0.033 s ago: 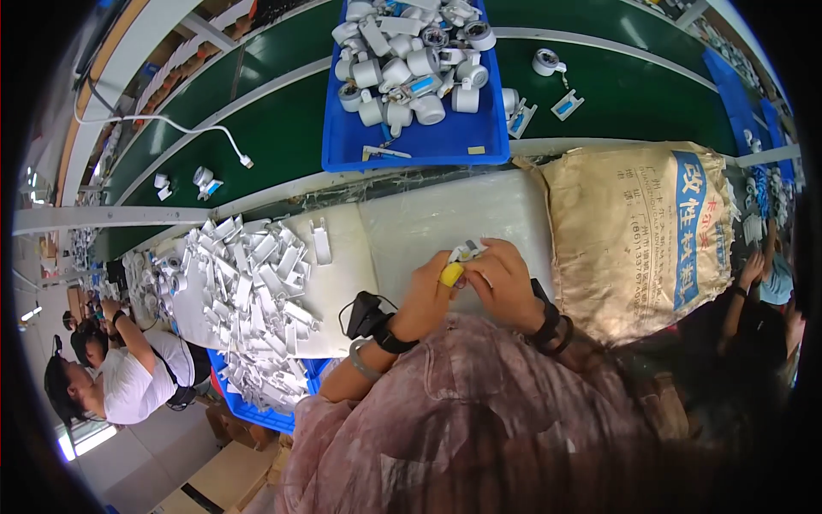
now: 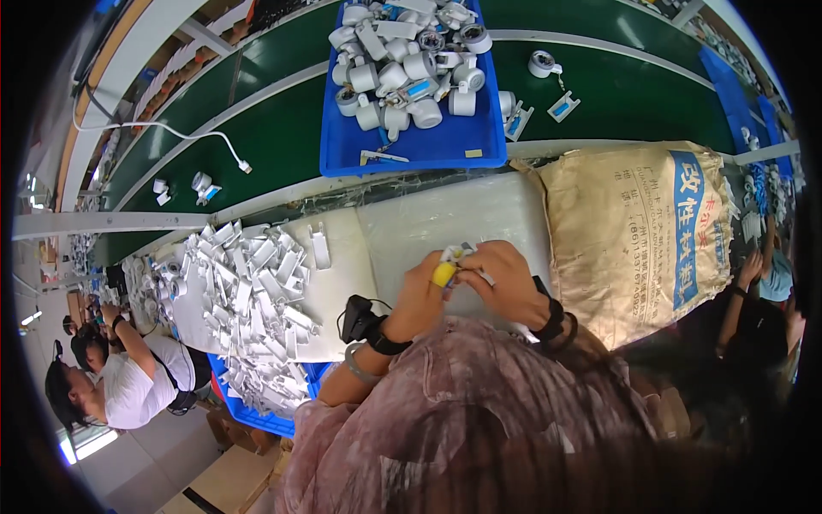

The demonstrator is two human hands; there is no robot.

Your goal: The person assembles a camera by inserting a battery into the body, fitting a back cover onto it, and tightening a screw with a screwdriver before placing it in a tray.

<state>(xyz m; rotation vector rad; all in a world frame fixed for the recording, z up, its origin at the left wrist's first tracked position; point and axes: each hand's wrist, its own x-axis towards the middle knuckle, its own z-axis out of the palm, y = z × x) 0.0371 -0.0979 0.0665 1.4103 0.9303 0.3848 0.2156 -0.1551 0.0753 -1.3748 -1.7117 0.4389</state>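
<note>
Mottled pinkish shirt (image 2: pixel 462 385) of wearer filled near edge. Blue crate (image 2: pixel 272 423) at lower L, full of white pcs. L hand (image 2: pixel 418 295) & R hand (image 2: pixel 507 278) met ahead of shirt, dark bands (image 2: pixel 550 319) on wrists. L grip closed round small white part w/ yellow piece (image 2: pixel 444 274); R grip pinched same part from R side, fingers partly hiding it. Part held above table (image 2: pixel 347 295), btwn the hands. L on table: heap of white channel pcs (image 2: pixel 257 278), lone channel pc (image 2: pixel 320 246) just beside. R: brown sack (image 2: pixel 634 240) w/ blue panel. Farther: blue bin (image 2: pixel 411 164), round white housings (image 2: pixel 394 75) piled in it, over green belt (image 2: pixel 282 111); white cable (image 2: pixel 245 165) to bin's L, loose housing (image 2: pixel 541 63) to R. Far L: co-worker in white top (image 2: pixel 150 390)
</note>
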